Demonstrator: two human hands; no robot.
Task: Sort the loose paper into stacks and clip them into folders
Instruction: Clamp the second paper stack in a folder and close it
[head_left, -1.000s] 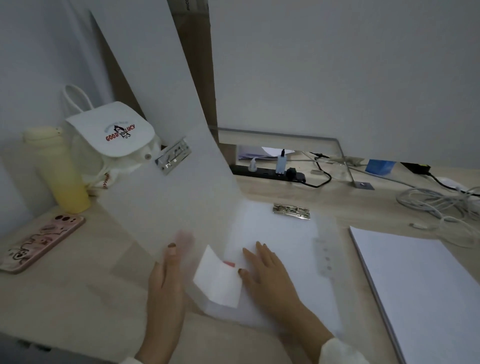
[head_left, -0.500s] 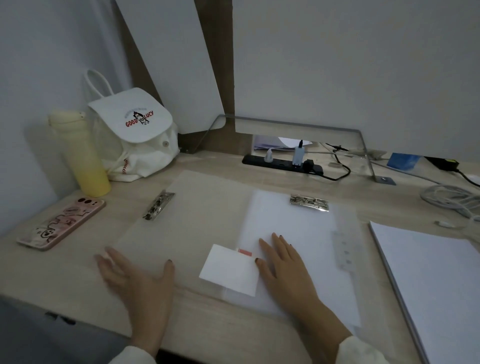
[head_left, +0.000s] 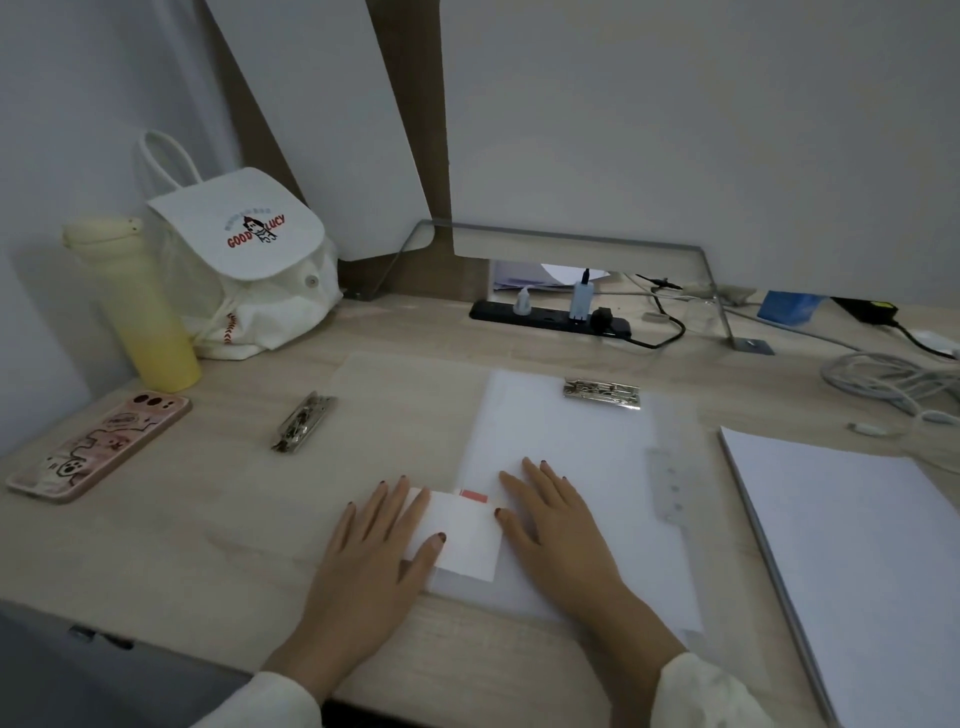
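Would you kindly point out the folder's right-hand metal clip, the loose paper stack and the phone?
right-hand metal clip (head_left: 601, 393): head view, middle of its metal plate.
loose paper stack (head_left: 857, 545): head view, bare top sheet.
phone (head_left: 101, 447): head view, middle of its patterned back.

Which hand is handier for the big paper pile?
Probably the right hand: it lies flat on the folder, nearer the paper pile; the left hand rests on the small card, farther away.
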